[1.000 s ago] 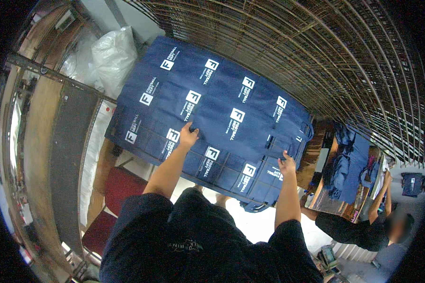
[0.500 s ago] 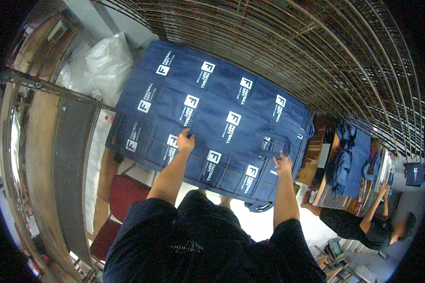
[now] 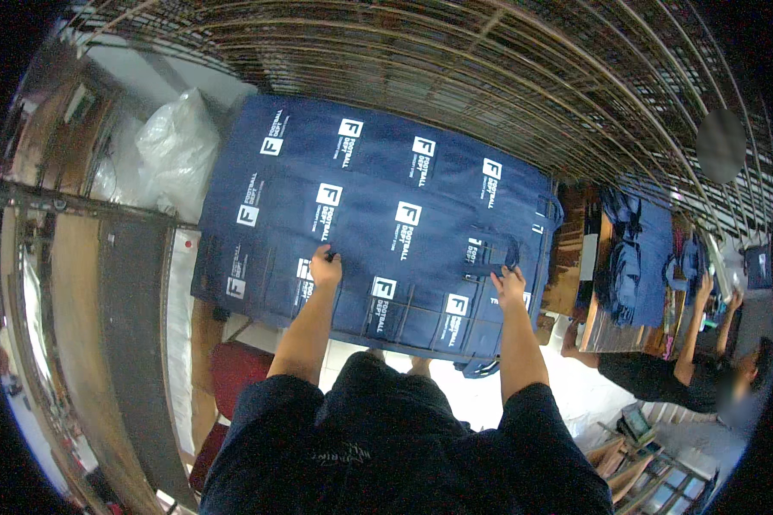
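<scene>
Several navy blue fabric bags (image 3: 378, 215) with white square logos lie flat in overlapping rows on a work surface in front of me. My left hand (image 3: 325, 266) rests on the fabric near the lower left rows, fingers curled at an edge. My right hand (image 3: 508, 281) pinches a bag's dark handle strap (image 3: 489, 256) near the right side. Whether the left hand actually grips the cloth is unclear.
A wire mesh rack (image 3: 489, 77) spans the far side. A clear plastic sack (image 3: 176, 150) sits at the left rear. A red stool (image 3: 232, 373) stands below left. To the right another person (image 3: 687, 378) works at a table with more blue bags (image 3: 636, 253).
My view has shifted slightly, so the bags sit lower in frame. Both hands have slid a little along the fabric; the right hand now pinches the handle strap.
</scene>
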A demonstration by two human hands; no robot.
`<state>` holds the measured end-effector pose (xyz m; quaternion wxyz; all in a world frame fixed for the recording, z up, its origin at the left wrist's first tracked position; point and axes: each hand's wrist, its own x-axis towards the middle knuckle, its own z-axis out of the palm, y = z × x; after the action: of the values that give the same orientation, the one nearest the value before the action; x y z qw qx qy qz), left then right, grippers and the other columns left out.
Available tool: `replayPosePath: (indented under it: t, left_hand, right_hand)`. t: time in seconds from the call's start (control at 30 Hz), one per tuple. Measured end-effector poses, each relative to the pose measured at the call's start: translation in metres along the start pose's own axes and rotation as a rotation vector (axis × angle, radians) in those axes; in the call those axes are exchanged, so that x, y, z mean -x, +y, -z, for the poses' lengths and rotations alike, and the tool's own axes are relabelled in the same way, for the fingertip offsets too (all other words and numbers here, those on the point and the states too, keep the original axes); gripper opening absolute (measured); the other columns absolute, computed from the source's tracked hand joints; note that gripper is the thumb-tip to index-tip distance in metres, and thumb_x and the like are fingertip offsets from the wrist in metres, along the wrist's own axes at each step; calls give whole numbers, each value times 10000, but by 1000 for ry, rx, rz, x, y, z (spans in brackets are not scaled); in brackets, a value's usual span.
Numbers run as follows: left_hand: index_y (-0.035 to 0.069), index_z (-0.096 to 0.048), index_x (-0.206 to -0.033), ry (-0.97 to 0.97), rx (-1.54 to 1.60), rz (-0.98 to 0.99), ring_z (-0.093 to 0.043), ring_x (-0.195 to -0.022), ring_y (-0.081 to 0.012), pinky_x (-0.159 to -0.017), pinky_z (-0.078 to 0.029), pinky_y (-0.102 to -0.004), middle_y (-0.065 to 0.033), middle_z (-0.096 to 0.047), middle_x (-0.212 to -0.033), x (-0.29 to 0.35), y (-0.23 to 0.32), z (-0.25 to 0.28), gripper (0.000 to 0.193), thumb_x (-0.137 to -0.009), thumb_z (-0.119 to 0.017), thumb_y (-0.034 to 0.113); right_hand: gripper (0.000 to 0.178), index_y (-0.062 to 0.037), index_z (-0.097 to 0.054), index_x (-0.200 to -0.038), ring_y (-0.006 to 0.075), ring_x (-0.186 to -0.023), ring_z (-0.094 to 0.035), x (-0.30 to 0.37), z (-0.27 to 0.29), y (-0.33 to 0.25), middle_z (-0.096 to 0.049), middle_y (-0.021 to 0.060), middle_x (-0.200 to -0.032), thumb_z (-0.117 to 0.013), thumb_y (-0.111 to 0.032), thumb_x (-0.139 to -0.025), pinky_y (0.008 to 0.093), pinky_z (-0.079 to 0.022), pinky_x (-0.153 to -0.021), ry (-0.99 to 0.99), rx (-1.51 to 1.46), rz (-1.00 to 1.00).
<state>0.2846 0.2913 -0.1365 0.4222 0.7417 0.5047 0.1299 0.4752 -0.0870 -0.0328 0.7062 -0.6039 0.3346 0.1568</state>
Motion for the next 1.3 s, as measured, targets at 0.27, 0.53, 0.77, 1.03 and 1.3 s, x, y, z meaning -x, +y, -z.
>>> replayPosePath:
  t: [0.27, 0.53, 0.77, 1.03, 1.3]
  left_hand:
    - [33, -550, -1097, 97, -156, 6, -579, -904, -322, -803, -440, -386, -184, -602, -980, 13, 19, 19, 484, -669, -713, 187]
    - [4, -414, -1229, -10, -137, -403, -503, -976, -335, -817, -422, -402, -186, -532, -1055, 119, 17, 51, 525, -762, -607, 149]
    - [-36, -577, -948, -232, -353, -335, -590, -596, -270, -586, -460, -361, -150, -592, -655, 227, -2, 77, 285, -711, -629, 114]
    - [10, -550, -1019, -305, -461, -290, -622, -658, -224, -593, -475, -340, -145, -628, -728, 296, 15, 91, 375, -700, -670, 166]
    - [19, -575, -936, -321, -579, -223, -616, -707, -300, -631, -475, -367, -139, -637, -794, 339, 10, 155, 301, -723, -650, 218]
  right_hand:
    - [599, -28, -294, -1303, 194, -895, -528, 23, -8, -6, -492, 132, -1111, -602, -123, -798, 339, -513, -759, 139, 205, 20]
    - [453, -83, -468, -1172, 164, -784, -545, -5, 153, 12, -570, 80, -922, -648, -209, -776, 332, -473, -650, 154, 335, 355]
    - [209, -27, -565, -978, 121, -715, -526, 12, 272, -112, -584, 48, -813, -610, -107, -791, 270, -433, -667, 665, 246, 895]
    - [468, -78, -495, -1052, 192, -773, -485, -109, 473, -208, -493, 65, -920, -704, -318, -708, 373, -468, -660, 794, -709, 372]
    - [859, 15, -285, -1283, 266, -1204, -345, -142, 585, -220, -307, 147, -1336, -719, -420, -682, 424, -407, -882, 484, -1115, 319]
